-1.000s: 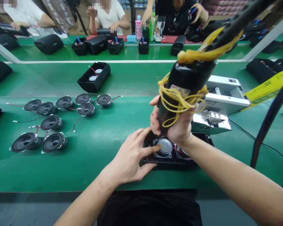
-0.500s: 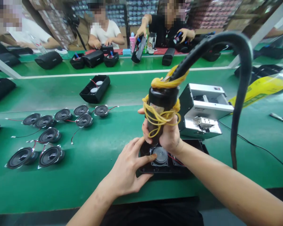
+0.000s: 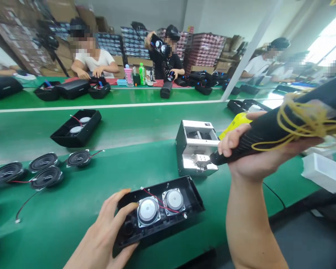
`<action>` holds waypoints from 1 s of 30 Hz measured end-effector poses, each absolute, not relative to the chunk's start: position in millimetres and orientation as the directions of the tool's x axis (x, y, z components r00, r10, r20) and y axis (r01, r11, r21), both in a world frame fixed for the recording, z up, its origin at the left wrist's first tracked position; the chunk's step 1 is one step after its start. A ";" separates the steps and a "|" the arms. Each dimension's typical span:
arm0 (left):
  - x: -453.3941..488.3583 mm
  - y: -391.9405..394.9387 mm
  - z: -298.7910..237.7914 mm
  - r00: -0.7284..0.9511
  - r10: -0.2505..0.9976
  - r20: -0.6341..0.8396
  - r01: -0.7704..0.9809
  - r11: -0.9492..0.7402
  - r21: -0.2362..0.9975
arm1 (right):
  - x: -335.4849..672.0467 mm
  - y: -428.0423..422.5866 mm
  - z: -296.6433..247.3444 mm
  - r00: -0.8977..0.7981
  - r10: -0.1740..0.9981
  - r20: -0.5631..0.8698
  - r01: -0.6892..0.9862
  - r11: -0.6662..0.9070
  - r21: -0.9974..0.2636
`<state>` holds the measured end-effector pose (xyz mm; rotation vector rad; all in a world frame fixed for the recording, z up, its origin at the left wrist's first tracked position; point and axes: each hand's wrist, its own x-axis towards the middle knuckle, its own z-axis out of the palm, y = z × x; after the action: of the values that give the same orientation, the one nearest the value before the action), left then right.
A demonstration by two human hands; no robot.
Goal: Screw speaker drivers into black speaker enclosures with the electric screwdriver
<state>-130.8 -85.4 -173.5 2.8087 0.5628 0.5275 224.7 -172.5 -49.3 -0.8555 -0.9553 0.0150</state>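
Note:
My left hand [image 3: 109, 220] grips the left end of a black speaker housing [image 3: 159, 228], thumb at the near side and fingers over the far edge. Inside the housing sit two round speakers, a left one [image 3: 148, 211] and a right one [image 3: 173, 200], backs up, with red-and-black wires across them. My right hand [image 3: 254, 149] is wrapped around a black electric screwdriver [image 3: 266, 130] bound with yellow rubber bands. Tilted down to the left, the screwdriver has its tip at the front of a silver-and-black screw feeder [image 3: 198, 149]; whether they touch I cannot tell.
Several loose speakers [image 3: 46, 177] with wires lie on the green bench at left. Farther back is another open housing [image 3: 77, 129] with two speakers. A white box [image 3: 324, 172] stands at right. Across the bench, co-workers [image 3: 93, 56] handle black housings.
My right hand has lifted the screwdriver off the housing and swung it right, to the screw feeder. My left hand stays on the housing's end. The view has turned right.

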 end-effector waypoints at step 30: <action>-34.6 -105.6 -139.4 0.934 0.219 0.282 0.052 -0.865 0.499 | 222.5 -180.4 -58.1 0.627 0.525 0.575 0.176 0.624 -0.761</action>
<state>-34.6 -105.6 -139.4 2.5901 0.1937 0.4550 222.5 -180.4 -58.1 -0.9006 -0.8967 0.2350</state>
